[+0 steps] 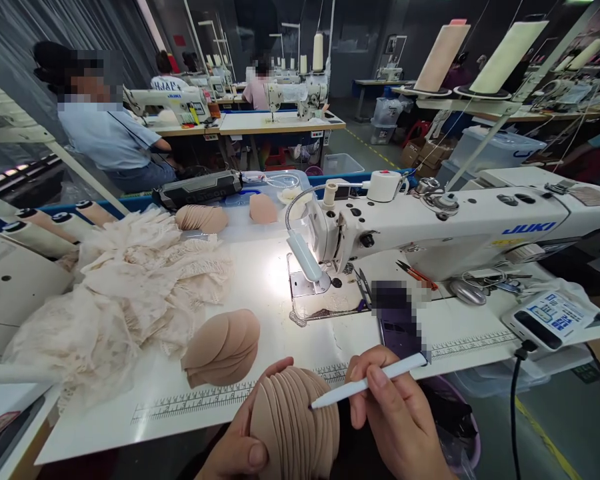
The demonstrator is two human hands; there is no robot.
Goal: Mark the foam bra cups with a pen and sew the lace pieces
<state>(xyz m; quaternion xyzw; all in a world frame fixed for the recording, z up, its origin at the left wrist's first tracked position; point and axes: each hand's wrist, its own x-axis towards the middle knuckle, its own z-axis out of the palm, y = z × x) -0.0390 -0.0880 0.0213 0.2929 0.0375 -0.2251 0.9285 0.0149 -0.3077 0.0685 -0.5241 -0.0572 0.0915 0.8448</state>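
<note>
While the right hand (393, 403) grips a white marker (344, 392) slanting down leftward, its tip meets or nearly meets the fanned beige stack (295, 427) to its left, layers running away from the wearer, clasped by the left hand (233, 443); just beyond, the ruled tabletop (273, 333) stretches between a second beige pile (225, 347) and a dark phone (400, 333).

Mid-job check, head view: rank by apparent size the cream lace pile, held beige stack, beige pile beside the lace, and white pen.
1. Cream lace pile
2. Held beige stack, nearer the camera, so its true size against the next is unsure
3. Unheld beige pile
4. White pen
</note>
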